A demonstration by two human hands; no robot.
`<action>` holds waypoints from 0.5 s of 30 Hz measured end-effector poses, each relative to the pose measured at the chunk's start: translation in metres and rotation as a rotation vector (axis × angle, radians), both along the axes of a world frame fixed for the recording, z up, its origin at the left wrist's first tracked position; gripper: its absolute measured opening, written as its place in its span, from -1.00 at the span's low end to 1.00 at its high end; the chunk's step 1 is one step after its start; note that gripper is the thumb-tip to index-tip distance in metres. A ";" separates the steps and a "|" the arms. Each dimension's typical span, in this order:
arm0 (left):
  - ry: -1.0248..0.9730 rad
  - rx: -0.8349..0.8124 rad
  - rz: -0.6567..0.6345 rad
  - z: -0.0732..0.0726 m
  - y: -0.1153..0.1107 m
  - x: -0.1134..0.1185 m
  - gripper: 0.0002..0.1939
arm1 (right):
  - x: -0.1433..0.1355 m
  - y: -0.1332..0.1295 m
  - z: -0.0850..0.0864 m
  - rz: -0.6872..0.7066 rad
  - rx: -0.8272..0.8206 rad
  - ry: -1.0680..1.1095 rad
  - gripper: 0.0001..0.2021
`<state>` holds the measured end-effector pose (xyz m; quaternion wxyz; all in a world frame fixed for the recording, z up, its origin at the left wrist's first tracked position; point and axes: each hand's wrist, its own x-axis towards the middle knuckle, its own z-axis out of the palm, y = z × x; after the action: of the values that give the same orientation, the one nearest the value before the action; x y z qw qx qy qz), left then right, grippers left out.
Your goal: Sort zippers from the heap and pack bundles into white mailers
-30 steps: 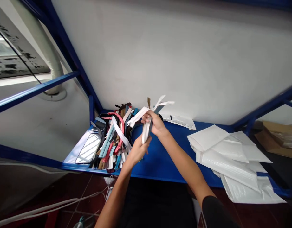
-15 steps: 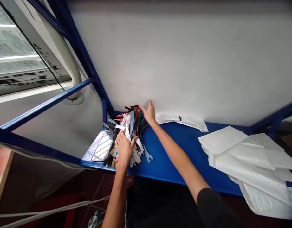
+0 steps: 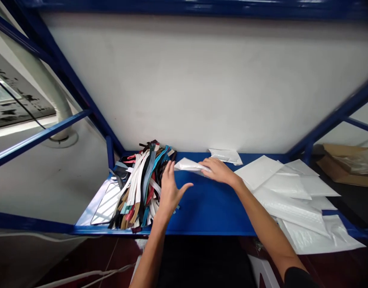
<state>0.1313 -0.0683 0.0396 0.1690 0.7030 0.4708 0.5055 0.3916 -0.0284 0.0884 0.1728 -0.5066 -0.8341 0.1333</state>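
Note:
My right hand [image 3: 217, 169] has its fingers closed on the near end of a small white plastic mailer [image 3: 188, 165], which is raised a little at the back of the blue shelf. Beside the mailer's left end is my left hand [image 3: 171, 190], fingers straight and thumb spread wide, holding nothing; whether its fingertips touch the mailer I cannot tell. Just left of this hand lies a heap of zippers [image 3: 138, 180] in white, black, blue, red and brown. A second white mailer [image 3: 226, 156] rests against the back wall.
Several larger white padded envelopes [image 3: 287, 192] overlap on the right, some jutting past the front edge of the blue shelf [image 3: 213, 212]. A phone [image 3: 107, 204] lies at the left end. Blue frame bars [image 3: 71, 88] border both sides. An open cardboard box [image 3: 345, 168] stands far right.
My right hand has left the top of the zipper heap and taken hold of a white mailer. My left hand has come off the zippers. The view has swung right.

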 end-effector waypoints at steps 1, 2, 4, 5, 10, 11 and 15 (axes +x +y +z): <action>-0.031 -0.051 -0.056 -0.004 0.000 0.011 -0.21 | 0.010 -0.018 0.008 0.050 -0.088 0.133 -0.62; -0.089 -0.109 -0.094 -0.008 -0.001 0.020 -0.28 | 0.020 -0.035 0.014 0.075 -0.197 0.251 -0.57; -0.268 -0.268 -0.145 -0.017 -0.006 0.035 -0.41 | 0.042 -0.068 0.019 0.074 -0.423 0.449 -0.48; -0.367 -0.372 -0.170 -0.020 -0.011 0.042 -0.43 | 0.051 -0.082 0.018 0.051 -0.492 0.565 -0.46; -0.708 -0.703 -0.274 -0.023 -0.044 0.069 -0.48 | 0.046 -0.122 -0.011 -0.009 -0.252 1.199 0.05; -0.699 -0.701 -0.336 -0.021 -0.050 0.070 -0.50 | 0.037 -0.125 -0.015 -0.019 -0.187 1.256 0.17; -0.578 -0.707 -0.742 -0.016 -0.068 0.062 -0.39 | -0.003 -0.124 -0.016 -0.080 -0.173 1.486 0.02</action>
<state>0.1932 -0.1365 0.0237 0.6801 0.5555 0.2681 0.3962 0.3889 -0.1524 0.0723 0.6549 -0.3249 -0.4655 0.4989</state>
